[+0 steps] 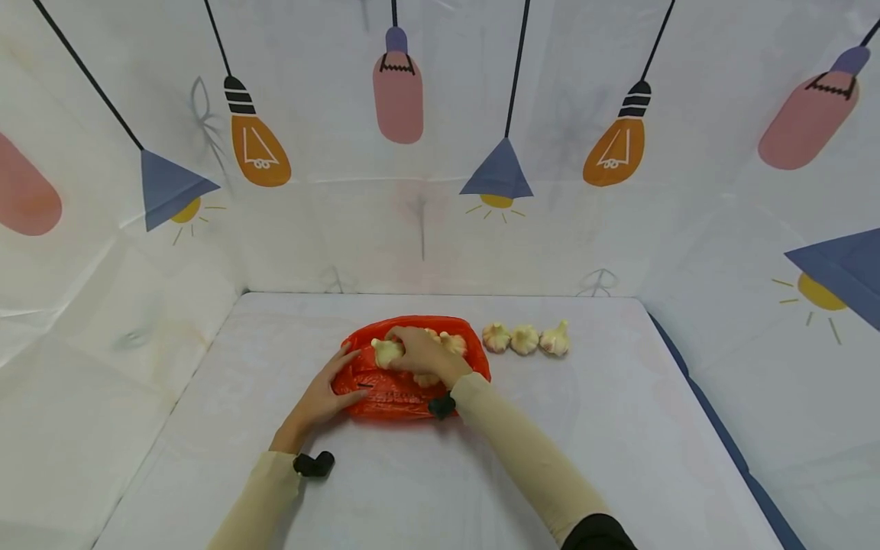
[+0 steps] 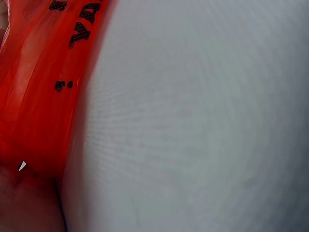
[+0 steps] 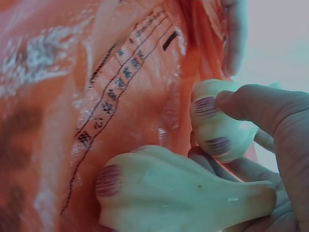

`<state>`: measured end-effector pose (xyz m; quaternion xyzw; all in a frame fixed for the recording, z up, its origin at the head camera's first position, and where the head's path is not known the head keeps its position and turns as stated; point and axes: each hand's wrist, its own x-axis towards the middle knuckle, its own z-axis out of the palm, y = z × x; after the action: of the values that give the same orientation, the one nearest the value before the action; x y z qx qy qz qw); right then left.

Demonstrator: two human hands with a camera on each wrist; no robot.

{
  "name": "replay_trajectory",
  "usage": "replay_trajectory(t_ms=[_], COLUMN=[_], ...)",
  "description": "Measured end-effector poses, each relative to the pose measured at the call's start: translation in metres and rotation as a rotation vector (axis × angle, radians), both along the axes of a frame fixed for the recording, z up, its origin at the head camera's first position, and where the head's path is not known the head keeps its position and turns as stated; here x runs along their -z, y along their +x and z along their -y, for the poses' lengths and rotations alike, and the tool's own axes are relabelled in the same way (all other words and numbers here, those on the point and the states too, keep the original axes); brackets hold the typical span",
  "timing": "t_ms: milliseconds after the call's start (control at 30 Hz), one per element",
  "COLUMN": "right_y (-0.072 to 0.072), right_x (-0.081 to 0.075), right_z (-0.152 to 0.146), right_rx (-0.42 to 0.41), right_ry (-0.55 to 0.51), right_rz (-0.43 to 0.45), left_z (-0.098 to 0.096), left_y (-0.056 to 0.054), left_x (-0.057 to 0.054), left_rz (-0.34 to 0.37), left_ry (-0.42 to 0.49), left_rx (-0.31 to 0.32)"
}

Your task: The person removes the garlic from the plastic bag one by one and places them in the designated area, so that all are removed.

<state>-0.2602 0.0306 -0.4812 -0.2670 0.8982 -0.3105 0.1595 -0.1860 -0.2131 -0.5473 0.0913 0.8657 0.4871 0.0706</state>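
Observation:
A red plastic bag (image 1: 392,405) with dark printing lies spread on the white table. Over its left part my right hand (image 1: 422,353) pinches a garlic bulb (image 3: 219,121) between thumb and fingers. Another garlic bulb (image 3: 169,193) lies close by in the right wrist view, its stem against the fingers. More garlic bulbs (image 1: 454,344) sit in the bag, partly hidden by the right hand. At the bag's left edge my left hand (image 1: 323,393) touches the plastic with fingers and thumb spread. Only part of that hand appears beside the bag (image 2: 43,111) in the left wrist view.
Three garlic bulbs (image 1: 525,340) stand in a row on the table (image 1: 591,428), right of the bag. White sheeting (image 1: 440,244) printed with lamps and bulbs hangs behind the table and at both sides. A dark blue strip (image 1: 715,420) runs along the right table edge.

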Motion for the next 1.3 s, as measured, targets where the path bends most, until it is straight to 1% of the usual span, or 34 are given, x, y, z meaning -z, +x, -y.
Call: replay_trajectory(t_ms=[67, 200, 333, 600, 833, 967, 1133, 1300], right_y=[0.001, 0.003, 0.004, 0.007, 0.014, 0.017, 0.021, 0.023], right_x=[-0.002, -0.008, -0.012, -0.020, -0.028, -0.028, -0.031, -0.040], right_z=[-0.001, -0.003, -0.007, -0.015, -0.025, -0.034, -0.045, -0.057], right_rx=[0.001, 0.032, 0.050, 0.068, 0.097, 0.125, 0.181, 0.219], right_ry=[-0.004, -0.025, -0.090, -0.186, -0.329, -0.373, -0.377, -0.374], right_rz=[-0.009, -0.003, -0.002, -0.016, -0.010, 0.002, -0.012, -0.036], left_z=[0.000, 0.000, 0.000, 0.001, 0.002, 0.002, 0.002, 0.002], left_y=[0.000, 0.000, 0.001, 0.000, -0.002, -0.002, -0.002, -0.002], left_x=[0.000, 0.000, 0.000, -0.002, -0.003, -0.001, 0.000, 0.001], left_rz=[0.007, 0.014, 0.013, 0.010, 0.009, 0.005, -0.004, -0.008], left_ry=[-0.008, -0.013, -0.010, -0.009, -0.014, -0.022, -0.019, -0.008], left_rx=[-0.003, -0.002, 0.000, 0.000, -0.001, -0.002, 0.002, 0.005])
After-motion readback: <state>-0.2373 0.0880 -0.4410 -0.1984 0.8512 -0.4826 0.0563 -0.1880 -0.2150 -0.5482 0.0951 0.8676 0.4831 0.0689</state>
